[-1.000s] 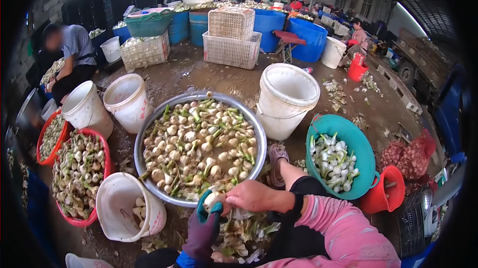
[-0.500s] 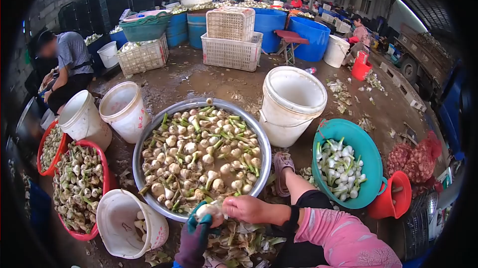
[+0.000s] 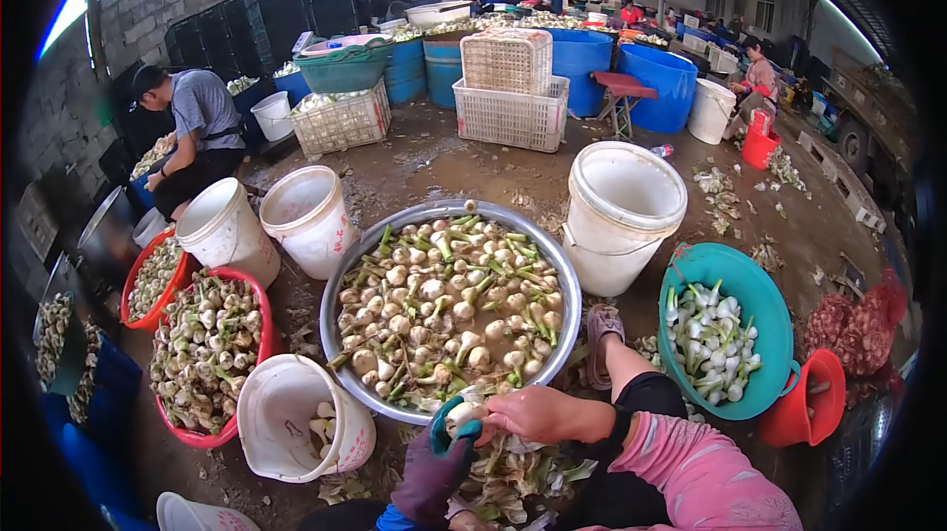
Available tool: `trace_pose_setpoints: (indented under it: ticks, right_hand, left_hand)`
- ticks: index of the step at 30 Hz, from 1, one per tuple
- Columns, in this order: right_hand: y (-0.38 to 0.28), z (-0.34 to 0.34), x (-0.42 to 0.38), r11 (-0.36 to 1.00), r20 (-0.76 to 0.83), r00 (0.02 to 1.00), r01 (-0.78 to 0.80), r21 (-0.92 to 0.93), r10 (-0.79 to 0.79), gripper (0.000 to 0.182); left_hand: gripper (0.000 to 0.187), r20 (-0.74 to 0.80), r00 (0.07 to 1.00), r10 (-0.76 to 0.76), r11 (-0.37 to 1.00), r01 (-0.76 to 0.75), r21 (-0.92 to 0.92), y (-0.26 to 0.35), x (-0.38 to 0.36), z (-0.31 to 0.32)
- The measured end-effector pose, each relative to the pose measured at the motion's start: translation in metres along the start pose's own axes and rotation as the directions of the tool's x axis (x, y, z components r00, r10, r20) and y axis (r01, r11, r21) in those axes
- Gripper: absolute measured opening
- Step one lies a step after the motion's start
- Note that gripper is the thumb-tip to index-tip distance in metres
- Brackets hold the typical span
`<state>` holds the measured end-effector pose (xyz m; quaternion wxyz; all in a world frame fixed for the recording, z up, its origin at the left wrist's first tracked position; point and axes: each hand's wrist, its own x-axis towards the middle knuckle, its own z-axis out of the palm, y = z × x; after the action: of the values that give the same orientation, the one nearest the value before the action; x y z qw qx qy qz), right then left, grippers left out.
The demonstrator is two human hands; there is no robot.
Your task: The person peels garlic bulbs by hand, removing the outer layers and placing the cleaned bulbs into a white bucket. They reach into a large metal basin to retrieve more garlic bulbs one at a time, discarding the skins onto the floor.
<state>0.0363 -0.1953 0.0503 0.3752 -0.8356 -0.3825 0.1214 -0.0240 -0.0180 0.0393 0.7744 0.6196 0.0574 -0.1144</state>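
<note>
My left hand [image 3: 437,467], gloved, clamped round garlic bulb [image 3: 464,419], beside near rim of basin [image 3: 328,319]. Right hand [image 3: 541,414] closed, fingers pinched at bulb; cannot tell on what. Loose glove grip could drop bulb onto peelings [image 3: 521,477].

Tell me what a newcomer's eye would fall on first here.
Probably the wide metal basin, holding bulbs, near the centre. At its near edge, the gloved left hand holds a pale bulb, with the bare right hand close beside it. To the right, a teal tub holds whiter bulbs.
</note>
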Motion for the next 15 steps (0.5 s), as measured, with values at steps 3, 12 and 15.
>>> trace_pose_setpoints:
  ticks: [3,12,15]
  right_hand:
    - [0.0,0.006,0.001,0.993,-0.019,1.0,0.022,-0.117,-0.024,0.018]
    - [0.006,0.003,0.015,1.0,-0.158,0.987,0.004,-0.015,-0.006,0.017]
    - [0.064,0.014,0.012,0.925,0.04,0.993,-0.09,-0.37,0.112,0.019]
  left_hand:
    - [0.045,-0.013,0.999,0.029,0.994,-0.027,0.109,-0.011,0.003,-0.005]
    - [0.037,0.158,0.982,-0.103,0.991,0.115,-0.065,0.023,0.006,-0.019]
    - [0.053,0.273,0.962,-0.025,0.853,0.163,-0.496,0.021,0.008,-0.035]
